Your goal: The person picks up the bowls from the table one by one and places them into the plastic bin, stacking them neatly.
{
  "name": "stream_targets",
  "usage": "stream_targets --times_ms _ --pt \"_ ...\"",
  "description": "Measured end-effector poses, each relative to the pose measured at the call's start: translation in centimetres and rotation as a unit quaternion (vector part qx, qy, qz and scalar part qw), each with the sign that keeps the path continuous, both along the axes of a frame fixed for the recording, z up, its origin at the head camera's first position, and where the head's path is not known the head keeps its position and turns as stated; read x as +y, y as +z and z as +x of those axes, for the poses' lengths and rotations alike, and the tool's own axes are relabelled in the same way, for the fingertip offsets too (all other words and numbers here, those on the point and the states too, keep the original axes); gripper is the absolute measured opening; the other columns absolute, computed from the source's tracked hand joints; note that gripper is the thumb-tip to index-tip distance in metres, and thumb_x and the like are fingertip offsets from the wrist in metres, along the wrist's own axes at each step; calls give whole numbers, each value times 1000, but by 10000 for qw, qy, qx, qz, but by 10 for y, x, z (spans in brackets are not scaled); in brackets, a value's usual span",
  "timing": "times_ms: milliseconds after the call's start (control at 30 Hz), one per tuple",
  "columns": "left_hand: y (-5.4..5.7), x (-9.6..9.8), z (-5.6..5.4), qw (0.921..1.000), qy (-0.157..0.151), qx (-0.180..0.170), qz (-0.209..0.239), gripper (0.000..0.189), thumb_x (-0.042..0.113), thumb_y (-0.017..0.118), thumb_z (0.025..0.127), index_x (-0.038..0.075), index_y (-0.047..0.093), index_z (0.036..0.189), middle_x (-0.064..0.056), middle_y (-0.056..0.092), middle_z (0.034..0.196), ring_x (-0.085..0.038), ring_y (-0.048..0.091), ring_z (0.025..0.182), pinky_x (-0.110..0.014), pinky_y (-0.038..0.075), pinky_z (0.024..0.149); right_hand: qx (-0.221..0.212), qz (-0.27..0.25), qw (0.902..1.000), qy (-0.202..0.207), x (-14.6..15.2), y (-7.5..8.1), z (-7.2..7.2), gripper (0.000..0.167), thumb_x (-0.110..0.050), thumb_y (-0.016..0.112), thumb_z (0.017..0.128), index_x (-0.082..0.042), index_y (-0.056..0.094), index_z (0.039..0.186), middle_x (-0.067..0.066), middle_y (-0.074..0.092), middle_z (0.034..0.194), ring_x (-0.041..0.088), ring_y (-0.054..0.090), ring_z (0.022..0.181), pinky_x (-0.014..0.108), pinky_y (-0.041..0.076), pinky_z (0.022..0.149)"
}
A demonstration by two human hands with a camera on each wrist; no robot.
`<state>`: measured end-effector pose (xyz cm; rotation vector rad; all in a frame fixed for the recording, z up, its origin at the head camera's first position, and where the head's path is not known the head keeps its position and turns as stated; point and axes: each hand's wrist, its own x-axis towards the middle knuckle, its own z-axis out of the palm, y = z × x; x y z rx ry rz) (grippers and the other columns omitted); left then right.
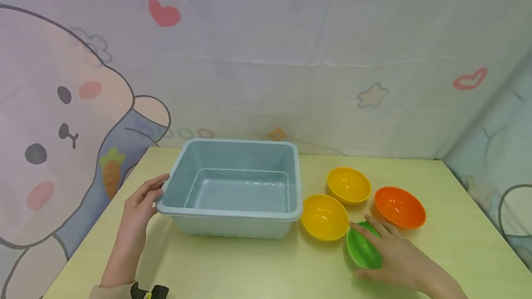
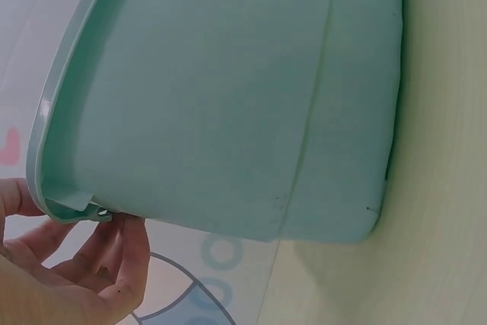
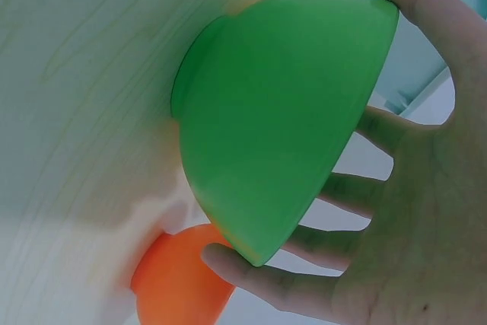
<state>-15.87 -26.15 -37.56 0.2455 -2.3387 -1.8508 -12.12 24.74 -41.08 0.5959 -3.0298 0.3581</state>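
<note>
A pale blue-green plastic basin (image 1: 232,225) stands upright on the table. My left hand (image 1: 143,200) grips its left rim, and in the left wrist view its fingers (image 2: 125,264) curl beneath the lip of the basin (image 2: 205,104). Over a green bowl (image 1: 362,246) at the near right, my right hand (image 1: 392,257) spreads across the opening and holds it by the rim. The right wrist view has the thumb at one side of the green bowl (image 3: 274,119) and the little finger (image 3: 251,275) at the opposite side; the other fingers pass partly behind the rim.
Two yellow bowls (image 1: 324,218) sit right of the basin, one behind the other. An orange bowl (image 1: 400,207) lies beyond the right hand. The light wooden table (image 1: 232,271) meets a printed cloth backdrop (image 1: 257,82) at its back edge.
</note>
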Motion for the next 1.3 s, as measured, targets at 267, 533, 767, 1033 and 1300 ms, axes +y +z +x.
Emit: stream_targets --times_ms 267,533,767,1033,1300 --pt "-1 -6 -2 9999 -109 29 114 43 27 47 101 14 48 141 25 54 116 6 54 102 -14 48 79 -107 15 9999 -3 0 2 -1 92 -62 77 64 -34 41 144 18 38 149 48 40 131 63 48 84" --pt "-3 -12 -2 9985 -337 140 418 44 24 50 100 9 47 142 23 56 116 5 55 102 -14 48 80 -141 40 9999 4 -1 4 -2 93 -64 78 62 -34 42 144 17 41 147 48 41 129 63 49 83" --pt "-4 -12 -4 9969 -366 209 660 43 21 52 99 8 50 140 21 58 114 3 57 101 -15 49 80 -73 60 9999 36 0 3 -3 93 -65 77 61 -32 45 142 18 42 145 49 43 127 63 50 79" --pt "-5 -11 -5 9973 -337 230 612 43 21 52 99 8 50 140 21 57 116 4 56 103 -14 48 82 -11 94 10000 32 4 2 -2 93 -65 78 60 -31 47 141 19 42 146 50 44 125 61 50 77" --pt "-6 -11 -5 9970 -360 274 621 42 20 52 99 8 50 139 20 57 116 3 56 103 -14 48 81 23 131 9999 62 4 4 -2 93 -67 77 60 -31 47 140 19 43 144 50 46 122 60 51 78"
